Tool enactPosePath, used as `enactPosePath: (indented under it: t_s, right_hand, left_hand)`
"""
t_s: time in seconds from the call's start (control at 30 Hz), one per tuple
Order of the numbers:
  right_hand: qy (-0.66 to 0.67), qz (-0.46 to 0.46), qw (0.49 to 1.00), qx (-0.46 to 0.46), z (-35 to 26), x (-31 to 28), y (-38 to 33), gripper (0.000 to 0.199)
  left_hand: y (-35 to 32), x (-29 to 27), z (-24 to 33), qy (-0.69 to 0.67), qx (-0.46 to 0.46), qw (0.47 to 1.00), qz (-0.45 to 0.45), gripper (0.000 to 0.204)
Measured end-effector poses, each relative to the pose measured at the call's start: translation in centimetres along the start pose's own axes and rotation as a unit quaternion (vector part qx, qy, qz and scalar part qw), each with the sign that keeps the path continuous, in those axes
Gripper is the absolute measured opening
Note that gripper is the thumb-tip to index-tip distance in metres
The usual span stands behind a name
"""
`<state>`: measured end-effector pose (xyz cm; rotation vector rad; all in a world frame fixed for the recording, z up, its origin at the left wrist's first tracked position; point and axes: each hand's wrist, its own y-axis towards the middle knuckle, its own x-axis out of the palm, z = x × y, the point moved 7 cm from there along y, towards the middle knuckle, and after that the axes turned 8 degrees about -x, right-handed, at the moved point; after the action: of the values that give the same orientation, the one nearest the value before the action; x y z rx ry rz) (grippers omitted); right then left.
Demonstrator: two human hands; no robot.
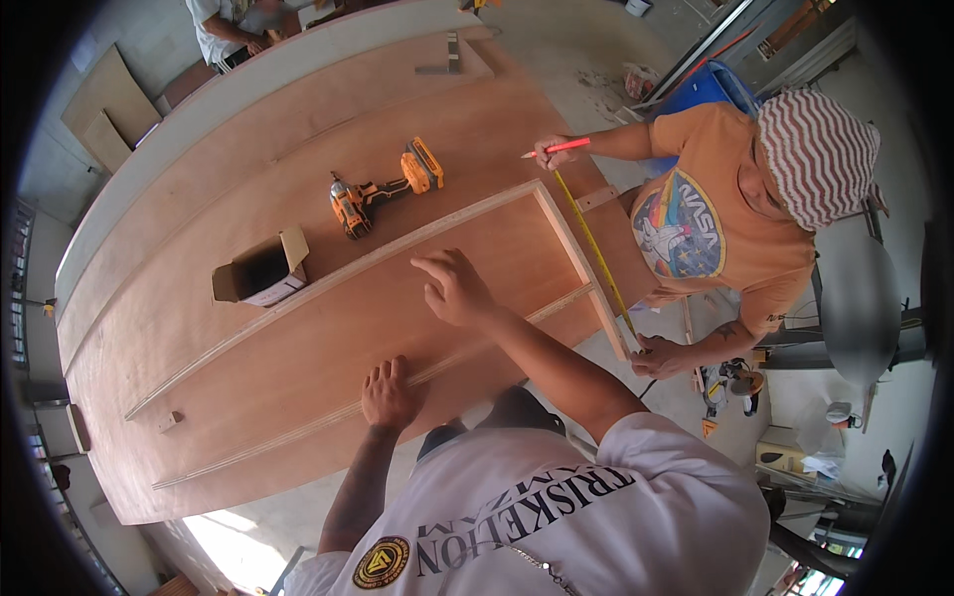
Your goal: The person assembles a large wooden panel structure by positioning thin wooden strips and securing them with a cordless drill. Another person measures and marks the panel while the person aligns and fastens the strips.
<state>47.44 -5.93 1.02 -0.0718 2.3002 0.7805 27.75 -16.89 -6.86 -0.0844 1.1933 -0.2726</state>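
Nearest the camera is a white printed T-shirt point(656, 517), by which part of the plywood panel's point(497, 129) near edge is hidden. On the panel a wooden frame point(601, 310) is laid flat, made up of a far batten point(442, 233), a near batten point(298, 433) and an end bar point(556, 221). The left hand point(391, 394) is placed palm down across the near batten, its fingers slightly parted and closed around nothing. The right hand point(455, 288) is held between the battens, forefinger extended and thumb apart, with nothing pinched; whether the panel is touched cannot be told.

The battens are judged light but liable to flex, so they would be best supported near both ends; the end bar seems stiffer and could be grasped at its middle. The panel is probably stiff, smooth and awkwardly broad. Any fastenings cannot be made out.

A yellow measuring tape point(599, 260) is stretched beside the end bar by a co-worker point(740, 243); its case is indistinct. The cardboard box's point(276, 291) inside is lost in shadow, and another person point(219, 35) is cut off by the top edge.
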Motion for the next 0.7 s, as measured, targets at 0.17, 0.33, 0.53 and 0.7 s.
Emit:
enactPosePath:
  t_s: [0.17,0.33,0.53,0.7]
  right_hand:
    - [-0.086,-0.013,0.993,0.074,-0.7,-5.1,-14.2,0.034]
    - [-0.199,0.033,0.974,0.108,0.3,-7.4,-17.8,0.037]
    - [-0.24,0.069,0.96,0.127,3.6,-7.7,-19.1,0.037]
    - [-0.247,0.102,0.955,0.129,3.5,-8.2,-19.3,0.032]
  left_hand:
    - [-0.2,0.3,-0.2,0.029,0.039,0.999,0.012,0.057]
    - [0.0,0.0,0.9,0.02,0.021,1.0,-0.009,0.056]
    - [0.3,0.2,1.9,0.005,0.125,0.991,-0.053,0.053]
    - [1.6,0.6,0.7,0.025,0.175,0.974,-0.139,0.052]
